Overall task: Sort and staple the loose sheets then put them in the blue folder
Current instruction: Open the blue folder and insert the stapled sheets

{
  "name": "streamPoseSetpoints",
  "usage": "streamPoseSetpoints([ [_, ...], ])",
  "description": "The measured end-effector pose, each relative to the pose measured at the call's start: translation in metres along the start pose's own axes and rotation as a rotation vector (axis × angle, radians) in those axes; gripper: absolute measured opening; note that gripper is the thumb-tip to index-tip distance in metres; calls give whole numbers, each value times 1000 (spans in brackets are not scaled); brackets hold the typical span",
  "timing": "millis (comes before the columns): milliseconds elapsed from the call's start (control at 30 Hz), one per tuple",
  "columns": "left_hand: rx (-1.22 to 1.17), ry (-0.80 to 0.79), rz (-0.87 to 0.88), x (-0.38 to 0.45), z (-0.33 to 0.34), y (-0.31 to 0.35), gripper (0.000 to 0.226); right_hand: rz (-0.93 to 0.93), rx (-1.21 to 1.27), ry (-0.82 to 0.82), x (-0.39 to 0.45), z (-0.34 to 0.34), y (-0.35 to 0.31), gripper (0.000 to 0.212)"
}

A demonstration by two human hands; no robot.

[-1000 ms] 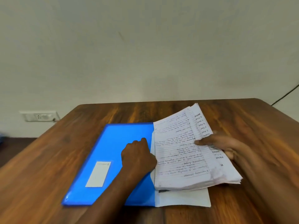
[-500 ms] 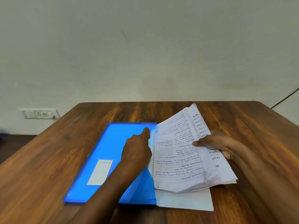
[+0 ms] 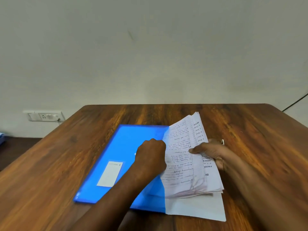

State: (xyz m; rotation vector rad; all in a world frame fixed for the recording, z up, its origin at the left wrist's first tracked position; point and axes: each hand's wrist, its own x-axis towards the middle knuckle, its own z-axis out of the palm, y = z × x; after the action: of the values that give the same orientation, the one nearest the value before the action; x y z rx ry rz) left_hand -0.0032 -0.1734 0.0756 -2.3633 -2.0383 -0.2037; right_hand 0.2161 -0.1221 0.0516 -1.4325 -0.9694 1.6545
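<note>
A blue folder (image 3: 123, 154) with a white label lies flat on the wooden table (image 3: 250, 130). At its right edge, a stack of handwritten and printed sheets (image 3: 181, 157) sticks partly out of it. My left hand (image 3: 150, 157) rests on the folder at its open edge, fingers curled against the sheets' left side; what they hold is hidden. My right hand (image 3: 211, 152) grips the stack from the right, thumb on top. A pale flap or sheet (image 3: 196, 207) lies under the stack, near the front.
A small shiny object (image 3: 222, 142) lies on the table just behind my right hand. A wall socket (image 3: 44, 116) is at the left, and a dark cable (image 3: 295, 102) runs down at the far right. Bare wood surrounds the folder.
The stack has slid left, further into the folder. My left hand shifted forward along the folder's open edge and back. My right hand followed the sheets leftward.
</note>
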Motion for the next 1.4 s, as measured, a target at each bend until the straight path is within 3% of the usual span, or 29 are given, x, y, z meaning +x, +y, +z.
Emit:
streamPoseSetpoints([
  [133, 106, -47, 54, -11, 4, 12, 27, -12, 8, 30, 6, 7, 5, 40],
  [233, 98, -25, 57, -20, 9, 21, 20, -10, 2, 23, 8, 18, 13, 45],
  [467, 103, 1, 89, -22, 14, 33, 27, 11, -30, 42, 13, 44, 22, 48],
  [600, 54, 19, 91, -21, 15, 37, 27, 0, -22, 75, 12, 57, 19, 39],
  [700, -162, 44, 26, -22, 23, 25, 29, -1, -8, 68, 15, 55, 21, 45],
  [800, -445, 210, -126, -24, 28, -19, 41, -25, -24, 55, 11, 49, 24, 39],
  [900, -368, 342, -382, -25, 33, -87, 52, -78, -85, 77, 4, 38, 28, 29],
  [1000, -185, 202, -576, -26, 42, -139, 55, -135, -166, 136, 1, 28, 32, 19],
  [1167, -296, 195, -563, -21, 49, -160, 33, -140, -196, 192, 5, 34, 33, 15],
  [1400, -338, 260, -505, -19, 57, -161, 36, -125, -223, 214, 13, 61, 32, 13],
])
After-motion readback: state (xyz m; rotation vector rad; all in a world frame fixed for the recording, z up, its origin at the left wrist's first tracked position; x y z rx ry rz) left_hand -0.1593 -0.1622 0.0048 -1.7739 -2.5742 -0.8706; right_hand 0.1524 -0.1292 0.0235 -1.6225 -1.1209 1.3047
